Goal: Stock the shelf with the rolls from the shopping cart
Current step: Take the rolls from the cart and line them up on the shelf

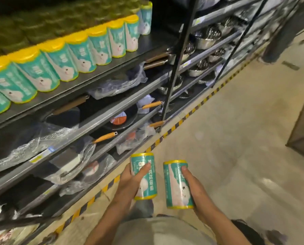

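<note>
left hand [130,181], right hand [193,186], teal rolls [177,184], print unreadable

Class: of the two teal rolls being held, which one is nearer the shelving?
The roll in the left hand, the left roll; the right-hand roll sits farther out over the aisle floor.

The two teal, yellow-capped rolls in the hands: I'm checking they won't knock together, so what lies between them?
Nothing. In the head view a bare gap separates the left hand's roll from the right hand's roll; only floor shows behind.

head view, down over hands [130,181]
</note>
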